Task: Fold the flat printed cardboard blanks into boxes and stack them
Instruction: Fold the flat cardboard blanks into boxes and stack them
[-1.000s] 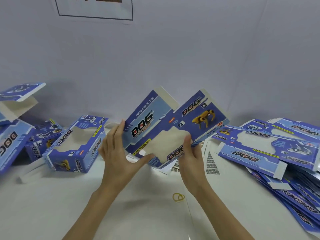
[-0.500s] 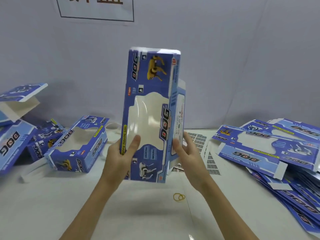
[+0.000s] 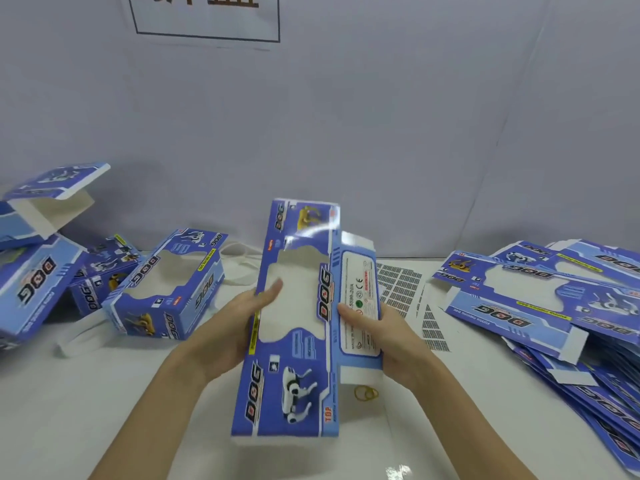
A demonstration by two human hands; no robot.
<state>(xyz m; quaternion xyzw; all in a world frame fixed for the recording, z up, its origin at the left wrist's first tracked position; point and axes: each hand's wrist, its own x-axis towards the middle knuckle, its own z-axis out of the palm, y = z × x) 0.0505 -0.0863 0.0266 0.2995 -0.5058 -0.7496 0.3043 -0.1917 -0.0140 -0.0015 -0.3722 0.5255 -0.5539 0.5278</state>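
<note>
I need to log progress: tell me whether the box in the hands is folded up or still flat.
Partly folded. The box is opened into a sleeve, front and side panels at an angle, but its end flaps stick out unfolded.

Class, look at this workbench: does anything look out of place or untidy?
Yes. The folded boxes at the left lie tumbled at angles rather than stacked, one with its flap open, and a stray yellow rubber band lies on the table.
</note>
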